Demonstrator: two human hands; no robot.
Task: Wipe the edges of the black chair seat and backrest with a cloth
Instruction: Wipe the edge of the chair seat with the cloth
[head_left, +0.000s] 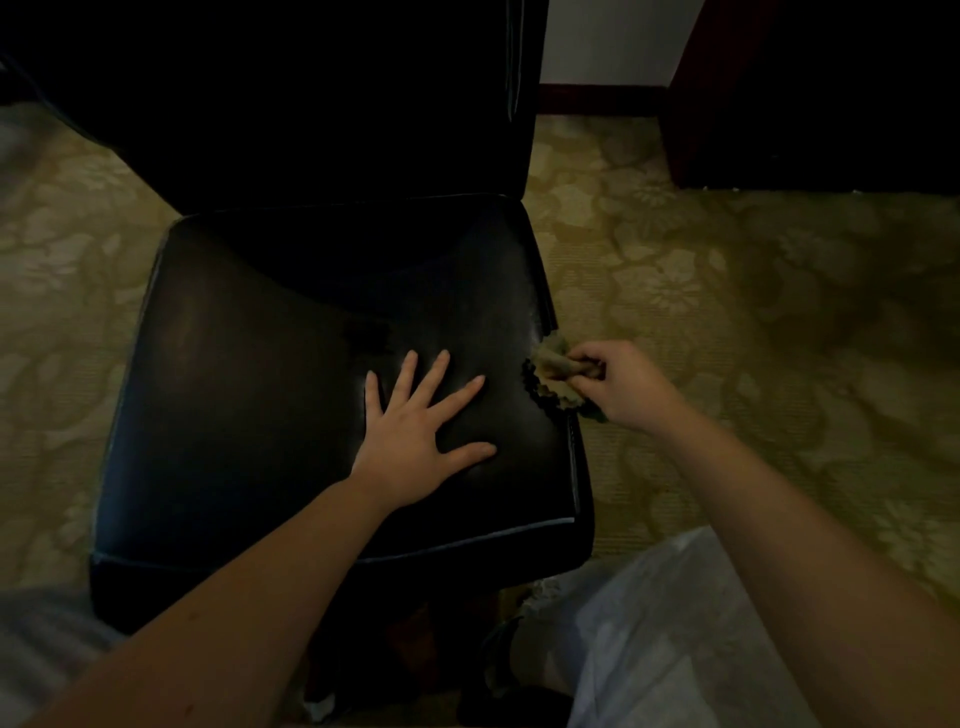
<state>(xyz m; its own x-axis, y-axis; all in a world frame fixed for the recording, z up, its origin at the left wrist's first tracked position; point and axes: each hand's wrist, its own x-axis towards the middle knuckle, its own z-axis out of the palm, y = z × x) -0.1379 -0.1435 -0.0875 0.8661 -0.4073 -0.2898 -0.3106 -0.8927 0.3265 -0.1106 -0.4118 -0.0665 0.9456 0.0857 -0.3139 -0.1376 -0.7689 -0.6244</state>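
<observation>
A: "The left hand (415, 436) lay flat on the black chair seat (260, 364), fingers spread wide, steadying it. And further right?"

B: "The bunched cloth (556, 376) sat against the seat's right edge, pinched in the curled fingers of the right hand (618, 384)."

A: "What could fail?"

B: "Likely the small wad sliding off that rounded edge onto the carpet (727, 312), or skipping the seam. The backrest (311, 104) stood behind, too dark to judge."

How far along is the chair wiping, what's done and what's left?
Done: cannot tell; the dark seat shows no wipe marks. In hand: right hand grips the cloth at its right edge, left hand flat on the seat. Likely left: the backrest edges.
</observation>
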